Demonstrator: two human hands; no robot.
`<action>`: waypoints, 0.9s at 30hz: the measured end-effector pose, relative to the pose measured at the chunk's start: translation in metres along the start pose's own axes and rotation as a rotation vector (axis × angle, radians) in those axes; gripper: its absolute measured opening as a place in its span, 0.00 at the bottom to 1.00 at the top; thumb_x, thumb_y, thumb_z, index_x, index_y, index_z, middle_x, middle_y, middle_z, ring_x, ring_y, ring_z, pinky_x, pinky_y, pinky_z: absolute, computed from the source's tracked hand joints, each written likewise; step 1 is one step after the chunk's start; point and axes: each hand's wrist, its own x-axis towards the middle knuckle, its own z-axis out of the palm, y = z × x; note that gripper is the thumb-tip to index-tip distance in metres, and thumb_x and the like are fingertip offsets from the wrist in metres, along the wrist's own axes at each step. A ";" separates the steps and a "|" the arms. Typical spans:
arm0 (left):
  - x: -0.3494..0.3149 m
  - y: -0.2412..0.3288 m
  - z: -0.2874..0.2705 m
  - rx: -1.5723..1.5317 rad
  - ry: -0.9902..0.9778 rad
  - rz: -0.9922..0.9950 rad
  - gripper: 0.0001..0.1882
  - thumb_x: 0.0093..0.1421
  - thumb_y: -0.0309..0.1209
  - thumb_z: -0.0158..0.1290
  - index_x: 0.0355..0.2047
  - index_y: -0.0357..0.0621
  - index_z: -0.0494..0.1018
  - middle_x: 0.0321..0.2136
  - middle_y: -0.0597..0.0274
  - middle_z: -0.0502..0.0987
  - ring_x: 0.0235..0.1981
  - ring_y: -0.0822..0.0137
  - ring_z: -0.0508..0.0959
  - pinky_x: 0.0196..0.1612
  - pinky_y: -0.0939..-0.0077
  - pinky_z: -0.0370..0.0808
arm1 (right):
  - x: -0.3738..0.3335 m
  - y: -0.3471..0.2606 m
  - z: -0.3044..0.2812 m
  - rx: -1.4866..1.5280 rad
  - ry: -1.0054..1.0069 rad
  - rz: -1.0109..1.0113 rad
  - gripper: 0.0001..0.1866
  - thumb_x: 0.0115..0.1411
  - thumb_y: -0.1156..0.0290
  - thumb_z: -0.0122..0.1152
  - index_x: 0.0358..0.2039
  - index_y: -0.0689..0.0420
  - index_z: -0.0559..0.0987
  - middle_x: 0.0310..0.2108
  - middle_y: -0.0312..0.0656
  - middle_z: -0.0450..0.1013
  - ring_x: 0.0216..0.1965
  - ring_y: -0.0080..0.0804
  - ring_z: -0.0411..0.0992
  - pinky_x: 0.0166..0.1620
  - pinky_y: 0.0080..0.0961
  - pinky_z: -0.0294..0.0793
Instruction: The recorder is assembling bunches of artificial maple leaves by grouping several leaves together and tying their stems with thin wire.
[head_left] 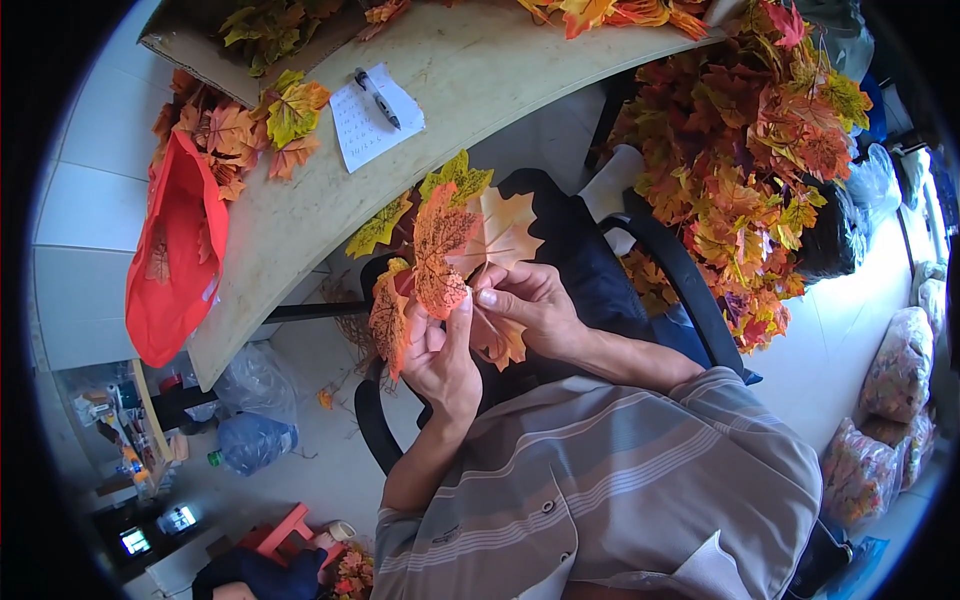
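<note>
Head view: both hands (490,325) closed, pinching orange fabric maple leaves (440,255) fanned upright for sorting; curved wooden worktop (470,80) at twelve o'clock.

Head view. The left hand (440,350) and right hand (530,305) meet above the lap, both closed on a bunch of artificial maple leaves (445,245) in orange, yellow and green; the right fingertips (487,296) pinch a leaf's lower edge. Beyond them curves the counter (470,70), bearing a paper note (372,122) with a pen (377,97) across it, loose leaves (270,125) near its left edge, and a red bag (175,260) hanging over that edge. A leaf heap (760,150) fills the right.
</note>
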 end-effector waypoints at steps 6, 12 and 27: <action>0.001 -0.001 0.000 -0.094 0.007 -0.035 0.09 0.58 0.21 0.54 0.40 0.35 0.73 0.35 0.62 0.75 0.37 0.75 0.74 0.43 0.83 0.69 | 0.001 0.001 0.002 -0.007 0.022 -0.020 0.05 0.60 0.76 0.57 0.34 0.64 0.77 0.31 0.35 0.74 0.31 0.18 0.71 0.37 0.15 0.71; 0.000 0.001 0.003 -0.180 0.046 -0.133 0.07 0.59 0.23 0.54 0.38 0.37 0.73 0.34 0.64 0.75 0.37 0.76 0.73 0.43 0.83 0.68 | 0.001 0.004 0.004 -0.054 0.049 -0.062 0.05 0.60 0.76 0.57 0.34 0.64 0.77 0.30 0.36 0.73 0.31 0.18 0.71 0.36 0.16 0.72; 0.007 0.003 -0.026 -0.071 -0.217 -0.243 0.12 0.57 0.18 0.52 0.43 0.32 0.71 0.40 0.60 0.75 0.39 0.74 0.74 0.43 0.82 0.72 | 0.000 -0.008 0.005 -0.104 0.010 -0.084 0.05 0.60 0.76 0.57 0.34 0.65 0.76 0.28 0.37 0.73 0.26 0.19 0.71 0.29 0.15 0.72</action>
